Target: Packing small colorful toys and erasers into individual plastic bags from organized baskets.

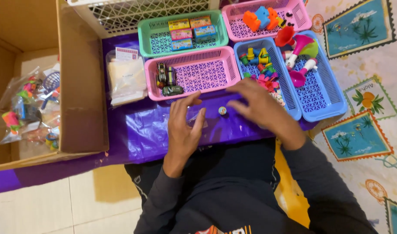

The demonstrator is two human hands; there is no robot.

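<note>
Bare purple sheet lies open between cardboard box and the pink basket ahead.

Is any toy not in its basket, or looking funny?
Yes, one. A tiny round toy sits alone on the purple sheet, outside every basket, between the left hand and right hand. The toy cars lie in the pink basket. Nothing looks spilled or broken.

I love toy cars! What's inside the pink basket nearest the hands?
The near pink basket holds three small toy cars at its left end. The rest shows bare lattice floor; nothing covers it.
</note>
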